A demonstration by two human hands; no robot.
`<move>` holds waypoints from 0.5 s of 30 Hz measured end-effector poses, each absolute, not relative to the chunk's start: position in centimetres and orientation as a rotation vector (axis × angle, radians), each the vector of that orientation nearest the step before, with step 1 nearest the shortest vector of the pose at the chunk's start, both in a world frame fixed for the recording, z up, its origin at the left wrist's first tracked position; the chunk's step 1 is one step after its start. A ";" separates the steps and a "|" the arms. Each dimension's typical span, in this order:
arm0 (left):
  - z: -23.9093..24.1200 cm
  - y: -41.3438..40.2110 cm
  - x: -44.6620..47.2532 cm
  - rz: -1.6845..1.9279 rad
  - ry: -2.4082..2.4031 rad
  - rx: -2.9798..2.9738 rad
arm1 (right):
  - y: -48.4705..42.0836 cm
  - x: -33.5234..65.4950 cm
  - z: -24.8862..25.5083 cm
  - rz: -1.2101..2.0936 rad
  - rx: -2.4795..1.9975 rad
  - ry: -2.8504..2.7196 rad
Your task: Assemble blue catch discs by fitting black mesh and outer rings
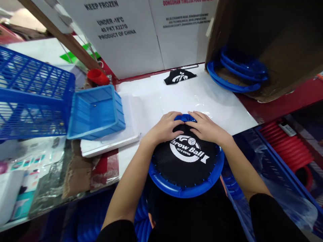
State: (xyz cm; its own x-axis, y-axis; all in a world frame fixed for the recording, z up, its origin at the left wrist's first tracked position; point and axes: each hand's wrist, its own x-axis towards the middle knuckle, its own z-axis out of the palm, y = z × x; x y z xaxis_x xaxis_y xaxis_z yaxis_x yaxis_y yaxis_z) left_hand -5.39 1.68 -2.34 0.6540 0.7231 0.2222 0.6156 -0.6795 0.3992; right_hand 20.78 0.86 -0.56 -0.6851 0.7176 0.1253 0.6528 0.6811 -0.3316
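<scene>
A round throw-ball disc [186, 161] with a blue plastic rim and a black mesh face rests between my body and the white table's front edge. White lettering on it reads "Throw Ball". My left hand [169, 126] grips the far rim from the left, its thumb over the black mesh. Beside it my right hand [203, 126] grips the same rim from the right, fingers curled over the edge. The fingertips of both hands nearly meet at the top. Farther back on the table lies a loose black printed mesh piece [180, 76].
A light-blue bin [94, 111] sits on white foam at the left, beside a blue basket [32, 94] and a red cup [98, 76]. An open carton [272, 43] at the right holds blue rings [234, 80]. A crate of red rings [287, 148] stands lower right.
</scene>
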 end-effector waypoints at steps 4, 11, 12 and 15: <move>-2.1 1.5 -5.4 0.492 1.104 2.578 | 1.5 20.5 -0.3 0.405 -1.098 -2.704; -1.1 1.4 -5.2 0.510 1.131 2.385 | 3.2 20.2 0.9 0.692 -1.080 -2.658; -0.7 1.4 -5.2 0.515 1.130 2.345 | 3.5 20.3 0.9 0.752 -1.057 -2.618; 0.2 1.2 -5.2 0.542 1.121 2.235 | 3.9 20.7 0.4 0.897 -1.026 -2.434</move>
State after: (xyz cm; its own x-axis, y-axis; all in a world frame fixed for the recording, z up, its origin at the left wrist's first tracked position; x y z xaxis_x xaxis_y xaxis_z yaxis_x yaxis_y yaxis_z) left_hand -5.19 1.23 0.15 0.5655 0.8189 0.0982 0.5858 -0.4826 0.6511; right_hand 20.65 3.88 0.37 -0.6762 0.7332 0.0718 0.5112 0.5373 -0.6708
